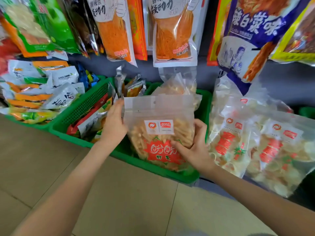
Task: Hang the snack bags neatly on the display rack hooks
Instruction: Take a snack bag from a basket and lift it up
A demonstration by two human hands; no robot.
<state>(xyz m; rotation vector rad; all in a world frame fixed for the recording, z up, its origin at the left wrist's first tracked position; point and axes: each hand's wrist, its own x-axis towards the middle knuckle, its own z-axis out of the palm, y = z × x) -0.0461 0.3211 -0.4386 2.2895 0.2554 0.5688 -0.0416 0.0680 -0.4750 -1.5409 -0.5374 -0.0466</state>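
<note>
A clear snack bag of pale sticks, with a red starburst label, stands upright in a green basket. My left hand grips its left edge near the sealed top. My right hand holds its lower right side, thumb across the front. Another bag of the same kind leans behind it. Above, several snack bags hang on the rack, among them an orange-strip bag straight over the basket and a blue bag to the right. The hooks themselves are out of sight.
A second green basket on the left holds mixed small packets. Further left lies a pile of white and orange packets. Clear bags of round crackers are stacked at the right. Beige floor tiles lie below.
</note>
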